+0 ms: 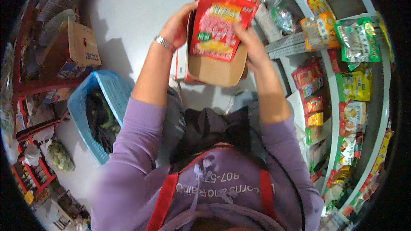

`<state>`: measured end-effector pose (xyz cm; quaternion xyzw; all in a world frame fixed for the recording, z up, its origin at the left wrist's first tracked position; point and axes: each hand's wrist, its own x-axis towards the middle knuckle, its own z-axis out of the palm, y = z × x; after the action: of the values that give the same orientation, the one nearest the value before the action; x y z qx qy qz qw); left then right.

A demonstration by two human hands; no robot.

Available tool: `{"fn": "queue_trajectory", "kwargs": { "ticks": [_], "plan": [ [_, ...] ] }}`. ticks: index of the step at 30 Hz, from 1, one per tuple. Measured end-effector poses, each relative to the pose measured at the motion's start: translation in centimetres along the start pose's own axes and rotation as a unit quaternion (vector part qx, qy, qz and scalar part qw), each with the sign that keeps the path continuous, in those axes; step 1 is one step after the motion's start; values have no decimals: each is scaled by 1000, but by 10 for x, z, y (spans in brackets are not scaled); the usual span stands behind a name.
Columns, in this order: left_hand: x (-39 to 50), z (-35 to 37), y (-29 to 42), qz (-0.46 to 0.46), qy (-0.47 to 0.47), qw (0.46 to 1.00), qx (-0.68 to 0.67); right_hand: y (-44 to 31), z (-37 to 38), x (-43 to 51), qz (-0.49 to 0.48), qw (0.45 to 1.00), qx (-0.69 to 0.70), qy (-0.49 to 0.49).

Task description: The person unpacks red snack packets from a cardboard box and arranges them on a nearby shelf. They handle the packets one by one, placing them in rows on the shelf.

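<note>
An open cardboard box [213, 70] with red printed food packets [218, 25] standing in it is held up at the top centre. My left hand [179, 27], with a metal watch or bracelet at the wrist, grips the box's left side; its fingertips are hidden behind the box. At the right, my right hand [252, 45] lies against the box's right edge, its fingers over the front packet. Part of that hand is blurred. A white and red carton [181, 64] shows partly behind the box, near the floor.
Shelves with hanging and stacked food packets [353, 86] curve along the right. A blue plastic basket [110, 102] with dark contents stands at the left, below a cardboard carton [85, 45]. A net bag of round produce [60, 156] lies at the lower left, beside red crates [40, 173].
</note>
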<state>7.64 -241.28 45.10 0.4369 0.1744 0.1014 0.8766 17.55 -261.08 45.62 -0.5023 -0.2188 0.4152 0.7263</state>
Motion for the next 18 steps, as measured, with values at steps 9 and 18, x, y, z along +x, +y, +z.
{"fn": "queue_trajectory", "kwargs": {
  "ticks": [9, 18],
  "plan": [
    [-3, -29, 53, 137, 106, 983, -57, 25, -56, 63, 36, 995, 86, -30],
    [-30, -92, 74, 289, 208, 935, -7, 308, -207, 70, 345, 842, 160, 382]
  ]
}}
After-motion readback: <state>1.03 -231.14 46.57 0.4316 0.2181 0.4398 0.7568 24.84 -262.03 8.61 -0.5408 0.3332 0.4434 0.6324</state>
